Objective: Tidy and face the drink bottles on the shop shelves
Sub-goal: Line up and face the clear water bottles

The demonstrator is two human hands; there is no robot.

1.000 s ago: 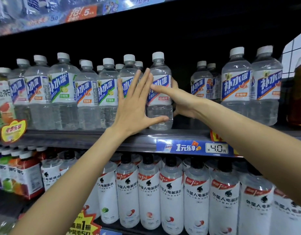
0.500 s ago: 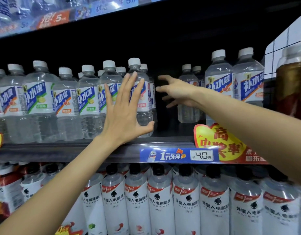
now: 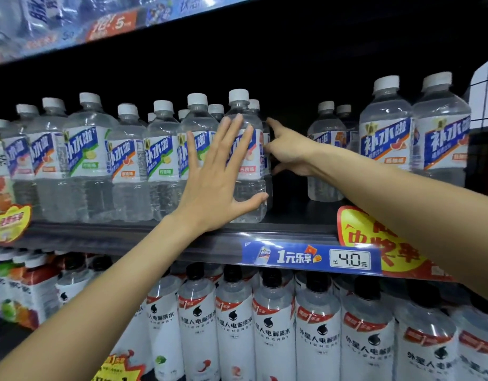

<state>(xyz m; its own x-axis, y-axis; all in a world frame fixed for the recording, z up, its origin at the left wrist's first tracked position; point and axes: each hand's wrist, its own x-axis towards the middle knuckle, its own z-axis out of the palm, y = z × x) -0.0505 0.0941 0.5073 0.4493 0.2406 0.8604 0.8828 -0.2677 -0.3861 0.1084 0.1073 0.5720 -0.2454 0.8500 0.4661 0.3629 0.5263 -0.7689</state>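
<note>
A row of clear drink bottles with blue and white labels stands on the middle shelf [image 3: 144, 234]. My left hand [image 3: 214, 182] lies flat, fingers spread, against the front of the rightmost bottle of that row [image 3: 248, 193]. My right hand [image 3: 288, 149] reaches into the dark gap to the right of this bottle, its fingers at the side of a bottle standing just behind [image 3: 268, 171]. Whether they grip it is hidden. Further right stand more of the same bottles, two set back [image 3: 324, 160] and two at the front [image 3: 386, 133].
A blue price strip [image 3: 311, 257] marked 4.0 and a red-yellow promo tag [image 3: 375, 243] hang on the shelf edge. White-labelled black-capped bottles [image 3: 273, 334] fill the shelf below. An upper shelf edge [image 3: 113, 26] overhangs. A yellow tag [image 3: 10, 222] hangs at left.
My right hand moved left from the open gap to the side of the bottles at my left hand. My left hand stayed flat on the front bottle. The view shifted slightly.
</note>
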